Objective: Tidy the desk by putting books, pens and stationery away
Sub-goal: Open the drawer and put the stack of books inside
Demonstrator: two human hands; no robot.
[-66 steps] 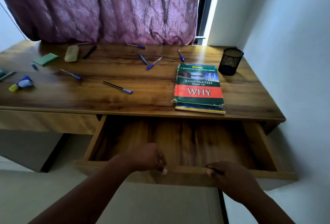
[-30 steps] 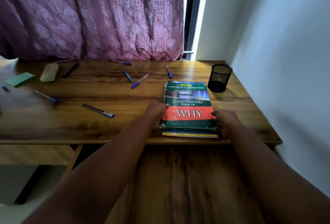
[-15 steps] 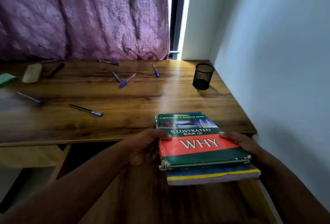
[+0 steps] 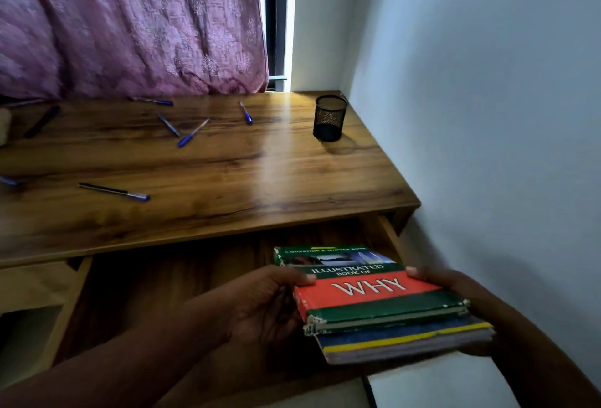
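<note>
Both of my hands hold a stack of two books (image 4: 374, 297) over the right part of the open wooden drawer (image 4: 156, 287). The top book is green and red with "WHY" on its cover; a blue and yellow one lies under it. My left hand (image 4: 263, 306) grips the stack's left edge, thumb on the cover. My right hand (image 4: 455, 290) grips the right edge, mostly hidden behind the books. Several blue pens lie on the desk (image 4: 227, 180), one near the front left (image 4: 113, 192) and others at the back (image 4: 192, 136). A black mesh pen cup (image 4: 330, 118) stands at the back right.
A white wall (image 4: 487, 114) runs close along the desk's right side. A pink curtain (image 4: 130, 23) hangs behind the desk. A dark pen (image 4: 42, 121) and a pale eraser-like object (image 4: 4, 126) lie at the far left edge of the view.
I let go of the drawer front, took the book stack from the desk's right front with both hands, and brought it toward me and down over the open drawer.
</note>
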